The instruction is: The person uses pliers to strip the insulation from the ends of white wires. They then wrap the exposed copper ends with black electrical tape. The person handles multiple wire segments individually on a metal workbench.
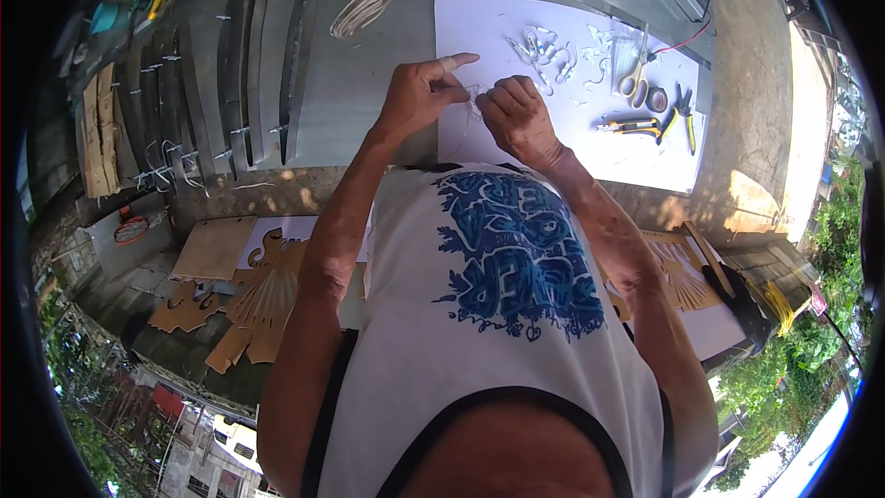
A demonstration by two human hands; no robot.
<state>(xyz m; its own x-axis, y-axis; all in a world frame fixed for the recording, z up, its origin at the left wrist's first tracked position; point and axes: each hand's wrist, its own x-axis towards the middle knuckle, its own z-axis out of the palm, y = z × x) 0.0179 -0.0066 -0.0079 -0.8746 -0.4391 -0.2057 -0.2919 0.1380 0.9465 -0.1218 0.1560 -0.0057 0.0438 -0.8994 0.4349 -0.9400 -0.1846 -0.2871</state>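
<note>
The grey table (pixel 401 134) fills the far part of the scene, and on its right half lies a white sheet (pixel 466 18). Long dark strips (pixel 251 65) stand in a row at the left, well apart from the hands.

Both hands meet above the near left part of the sheet. The left hand (pixel 419 94) comes from the left, with its index finger stretched toward the right and the other fingers bent by the thumb. The right hand (pixel 518 115) comes from the right, its fingers folded narrow toward the left hand.

To the far left is a coil of pale cord (pixel 359 13). At the right of the right hand lie scissors (pixel 634 83), pliers (pixel 680 118), a yellow-black cutter (pixel 630 127) and a dark roll (pixel 656 100). Clear curled pieces (pixel 551 51) lie just beyond it.

The smallest is a thin strand (pixel 476 100), in the narrow gap between the two hands. It is bent, so it has no one straight axis, and neither hand is clearly nearer. The right fingers seem to hold it; whether the left fingers also pinch it, I cannot tell.
</note>
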